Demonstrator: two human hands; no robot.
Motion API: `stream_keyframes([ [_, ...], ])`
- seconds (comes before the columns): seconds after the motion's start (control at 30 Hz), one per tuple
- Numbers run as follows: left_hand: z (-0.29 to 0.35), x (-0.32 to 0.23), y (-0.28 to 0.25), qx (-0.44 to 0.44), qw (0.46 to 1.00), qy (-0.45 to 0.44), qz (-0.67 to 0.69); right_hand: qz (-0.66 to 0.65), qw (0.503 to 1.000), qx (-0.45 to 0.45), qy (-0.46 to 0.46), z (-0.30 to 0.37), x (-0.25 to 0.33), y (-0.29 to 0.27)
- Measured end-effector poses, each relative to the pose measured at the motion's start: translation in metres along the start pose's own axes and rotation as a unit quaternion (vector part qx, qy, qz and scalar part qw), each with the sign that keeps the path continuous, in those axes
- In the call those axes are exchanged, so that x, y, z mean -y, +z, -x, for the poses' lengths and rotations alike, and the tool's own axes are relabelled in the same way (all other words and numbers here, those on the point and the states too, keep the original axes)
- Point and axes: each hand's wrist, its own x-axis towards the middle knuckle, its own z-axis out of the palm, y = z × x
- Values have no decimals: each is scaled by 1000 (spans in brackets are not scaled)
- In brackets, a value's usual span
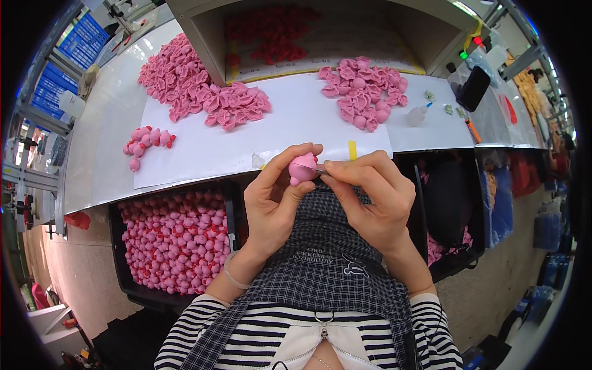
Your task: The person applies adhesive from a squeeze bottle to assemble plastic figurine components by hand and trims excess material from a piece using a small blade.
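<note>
Pinching the toy near the edge of the bench, the left hand holds it; the right hand pinches a tool against it; it looks light, smooth, perhaps slippery, best gripped round its sides.

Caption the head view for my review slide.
The left hand holds a rounded pink piece while the right hand holds a thin tool against it.

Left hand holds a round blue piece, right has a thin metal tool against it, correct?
Not blue: head view shows the round piece is pink. Left hand holds it; right hand has the thin metal tool against it.
</note>
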Motion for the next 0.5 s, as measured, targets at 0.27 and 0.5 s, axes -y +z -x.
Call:
stream_keyframes([
  [0.27, 0, 2, -2, -1, 1000, 5, -11, 22, 999, -2, 28, -5, 1, -2],
  [0.5, 0, -3, 3, 19, 999, -38, 27, -103, 994, 9, 23, -4, -5, -3],
])
